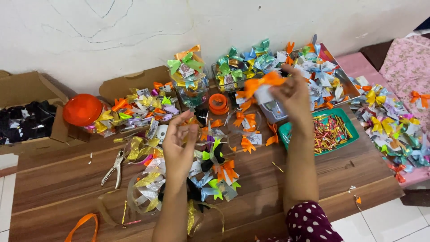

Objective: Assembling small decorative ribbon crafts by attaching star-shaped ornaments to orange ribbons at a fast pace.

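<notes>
My right hand (293, 96) is raised over the wooden table (67, 183) and grips an orange ribbon bow (262, 83) with a white tag under it. My left hand (179, 143) hovers lower, fingers pinched on a thin gold twist tie (193, 122). Below and between my hands lies a heap of finished bows (215, 170) in orange, green, silver, black and gold. Several orange bows (246, 121) with white tags lie just beyond that heap.
A green tray (354, 130) of shiny twist ties sits right. Metal pliers (114, 168), an orange-lidded jar (83, 110), orange tape (218, 103), cardboard boxes (27, 116) and a metal tray (336, 76) full of bows line the back. More bows (394, 125) cover the pink surface at right.
</notes>
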